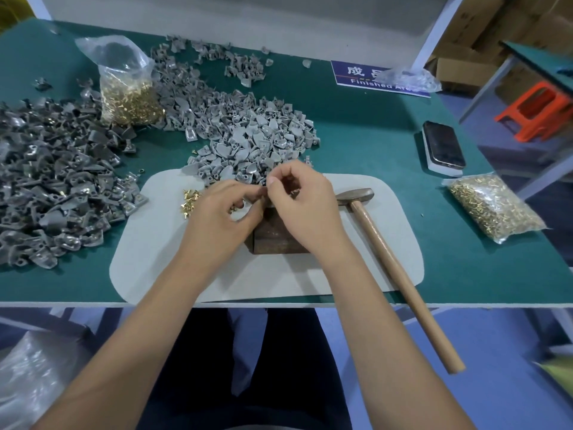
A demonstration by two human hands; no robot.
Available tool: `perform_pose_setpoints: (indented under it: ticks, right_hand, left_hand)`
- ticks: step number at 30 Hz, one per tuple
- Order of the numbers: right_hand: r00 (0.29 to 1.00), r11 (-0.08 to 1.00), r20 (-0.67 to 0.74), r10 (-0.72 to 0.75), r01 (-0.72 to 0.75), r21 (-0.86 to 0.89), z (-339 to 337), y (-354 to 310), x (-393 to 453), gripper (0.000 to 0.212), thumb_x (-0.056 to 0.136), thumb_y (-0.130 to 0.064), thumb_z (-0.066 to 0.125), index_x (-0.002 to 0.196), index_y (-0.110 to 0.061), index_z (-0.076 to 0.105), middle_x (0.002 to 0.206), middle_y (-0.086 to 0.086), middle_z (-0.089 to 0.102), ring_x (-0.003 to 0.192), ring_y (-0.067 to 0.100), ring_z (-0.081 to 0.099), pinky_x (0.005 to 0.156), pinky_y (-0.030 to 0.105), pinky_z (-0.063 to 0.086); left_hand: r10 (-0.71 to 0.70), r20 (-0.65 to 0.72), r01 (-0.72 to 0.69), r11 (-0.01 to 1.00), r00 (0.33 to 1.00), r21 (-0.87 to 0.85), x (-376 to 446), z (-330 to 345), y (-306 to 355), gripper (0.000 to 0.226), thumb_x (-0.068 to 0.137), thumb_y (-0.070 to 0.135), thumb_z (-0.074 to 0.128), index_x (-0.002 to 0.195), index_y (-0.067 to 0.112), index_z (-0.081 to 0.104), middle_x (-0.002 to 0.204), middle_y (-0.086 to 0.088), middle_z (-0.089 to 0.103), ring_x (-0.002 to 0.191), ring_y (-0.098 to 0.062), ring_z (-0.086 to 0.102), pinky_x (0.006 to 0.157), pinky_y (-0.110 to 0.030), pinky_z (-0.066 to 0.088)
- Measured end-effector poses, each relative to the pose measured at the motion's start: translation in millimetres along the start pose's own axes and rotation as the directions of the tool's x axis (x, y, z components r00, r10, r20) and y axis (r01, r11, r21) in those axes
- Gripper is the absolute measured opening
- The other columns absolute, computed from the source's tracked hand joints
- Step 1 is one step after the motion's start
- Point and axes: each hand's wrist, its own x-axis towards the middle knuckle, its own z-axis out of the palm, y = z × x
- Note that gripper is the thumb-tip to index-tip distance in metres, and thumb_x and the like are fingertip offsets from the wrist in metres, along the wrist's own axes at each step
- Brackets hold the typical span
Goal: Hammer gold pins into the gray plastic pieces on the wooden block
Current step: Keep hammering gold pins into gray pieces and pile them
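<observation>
Both my hands meet over the dark wooden block (279,237) on the pale mat (161,243). My left hand (220,209) and my right hand (300,200) pinch a small gray plastic piece (263,193) between their fingertips, mostly hidden by the fingers. Whether a pin is in it cannot be seen. Loose gold pins (189,200) lie on the mat just left of my left hand. The hammer (359,197) lies to the right of the block, its wooden handle sticking out past the table's front edge. A heap of light gray pieces (248,141) lies behind the block.
A darker gray pile (55,181) covers the table's left side. An open bag of gold pins (127,97) stands at the back left, a sealed bag of pins (493,206) lies at the right. A phone (443,144) and a blue sign (359,76) are at the back right.
</observation>
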Motion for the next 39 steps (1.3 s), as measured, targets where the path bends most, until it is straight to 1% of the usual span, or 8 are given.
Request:
perform_pose_setpoints:
  ticks: [3,7,11,15,17,20,25,39]
  right_hand:
    - [0.998,0.997,0.057,-0.037,0.041,-0.071,-7,1,-4,0.007,0.093,-0.016,0.064,0.089,-0.019,0.068,0.086,-0.010,0.067,0.086,0.008,0.061,0.077,0.021,0.046]
    - [0.996,0.995,0.072,-0.051,0.056,-0.082,-8,1,-6,0.006,0.093,-0.013,0.064,0.090,-0.017,0.068,0.087,-0.006,0.067,0.087,0.011,0.061,0.078,0.026,0.048]
    - [0.997,0.997,0.067,-0.026,0.031,-0.068,-11,0,-4,0.007,0.094,-0.012,0.065,0.090,-0.016,0.069,0.087,-0.007,0.069,0.087,0.011,0.063,0.080,0.029,0.051]
    - [0.995,0.997,0.102,-0.015,0.023,-0.076,-22,3,-3,0.008,0.094,-0.015,0.066,0.089,-0.019,0.071,0.086,-0.011,0.071,0.087,0.007,0.065,0.080,0.027,0.052]
    - [0.995,0.989,0.077,-0.065,0.075,-0.126,-25,5,-4,0.009,0.093,-0.015,0.068,0.089,-0.020,0.072,0.089,-0.013,0.070,0.091,0.007,0.063,0.084,0.027,0.050]
    - [0.995,0.988,0.077,-0.059,0.069,-0.140,-26,8,-6,0.007,0.093,-0.016,0.070,0.091,-0.019,0.075,0.093,-0.012,0.072,0.098,0.013,0.063,0.092,0.038,0.050]
    - [0.994,0.982,0.094,-0.060,0.075,-0.171,-22,8,-7,0.006,0.092,-0.018,0.071,0.092,-0.021,0.077,0.093,-0.011,0.072,0.097,0.016,0.064,0.089,0.043,0.051]
    - [0.976,0.842,0.188,-0.109,0.191,-0.504,-19,-12,-2,0.010,0.094,-0.026,0.066,0.097,-0.026,0.076,0.095,-0.009,0.068,0.100,0.019,0.060,0.082,0.039,0.050]
  left_hand:
    - [-0.027,0.006,0.027,0.999,1.000,-0.038,1,1,0,0.030,0.088,0.015,0.070,0.105,0.040,0.068,0.091,0.017,0.065,0.086,-0.005,0.054,0.077,-0.016,0.041]
    - [-0.056,0.004,0.056,0.997,0.998,-0.045,0,1,1,0.019,0.088,0.030,0.066,0.104,0.040,0.067,0.094,0.020,0.061,0.094,-0.011,0.057,0.082,-0.024,0.045]
    - [-0.094,-0.001,0.094,0.994,0.996,-0.049,1,0,1,0.018,0.090,0.023,0.071,0.102,0.037,0.073,0.093,0.015,0.058,0.096,-0.014,0.057,0.078,-0.027,0.043]
    - [-0.103,0.011,0.103,0.993,0.995,-0.051,0,-1,4,0.016,0.091,0.021,0.072,0.102,0.032,0.075,0.091,0.007,0.061,0.096,-0.017,0.057,0.085,-0.040,0.049]
    - [-0.099,0.013,0.100,0.994,0.995,-0.039,1,-2,5,0.013,0.091,0.023,0.071,0.102,0.029,0.076,0.091,0.006,0.061,0.095,-0.015,0.057,0.086,-0.040,0.048]
    - [-0.106,0.024,0.107,0.994,0.994,-0.033,1,-2,5,0.013,0.092,0.023,0.071,0.103,0.030,0.076,0.091,0.008,0.060,0.095,-0.013,0.055,0.087,-0.037,0.048]
    - [-0.110,0.031,0.111,0.993,0.993,-0.033,0,-1,4,0.013,0.092,0.022,0.071,0.102,0.028,0.075,0.091,0.004,0.060,0.096,-0.016,0.054,0.087,-0.034,0.045]
    - [-0.101,0.011,0.101,0.994,0.995,-0.034,0,-2,6,0.007,0.091,0.022,0.071,0.098,0.024,0.072,0.089,0.005,0.063,0.092,-0.018,0.054,0.086,-0.041,0.046]
